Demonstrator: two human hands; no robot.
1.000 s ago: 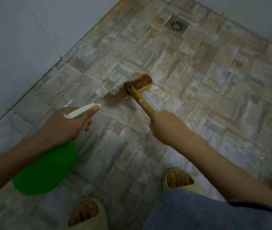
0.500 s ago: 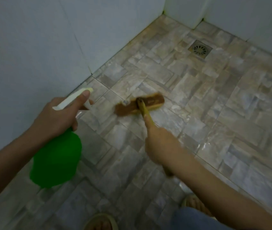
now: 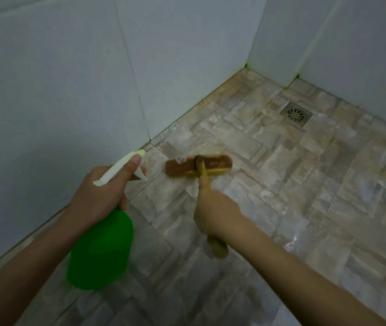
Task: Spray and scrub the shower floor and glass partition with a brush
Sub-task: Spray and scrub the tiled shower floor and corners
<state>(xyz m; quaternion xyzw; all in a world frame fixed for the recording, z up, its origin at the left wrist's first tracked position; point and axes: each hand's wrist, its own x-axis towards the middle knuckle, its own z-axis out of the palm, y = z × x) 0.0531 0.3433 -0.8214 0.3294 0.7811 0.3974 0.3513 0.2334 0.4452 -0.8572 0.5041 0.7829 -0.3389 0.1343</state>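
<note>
The left hand [image 3: 102, 194] holds a green plastic spray bottle [image 3: 100, 250] with a white trigger head [image 3: 119, 170] just above the floor, beside the left wall. Its fingers [image 3: 133, 162] are wrapped round the neck, the forefinger laid along the top of the head and the nozzle pointing at the floor near the brush. The bottle's body is opaque and blurred, so I cannot tell how much liquid is in it.

The right hand [image 3: 213, 212] grips the yellow handle of a wooden scrubbing brush [image 3: 199, 167]. Its fingers are curled round the shaft, with the forefinger stretched forward along it. The butt of the handle sticks out below the wrist. The brown brush head lies bristles-down on the beige stone-patterned tiled shower floor [image 3: 305, 184], close to where the floor meets the pale grey tiled wall [image 3: 58, 90]. A square metal drain grate [image 3: 296, 114] sits well away, near the far corner.

Compared with a second ago, the brush head is nearer the left wall and lies more level. The spray bottle has come up and forward alongside it. Much more wall and the far corner now show, and the sandalled feet seen earlier are gone from view.
</note>
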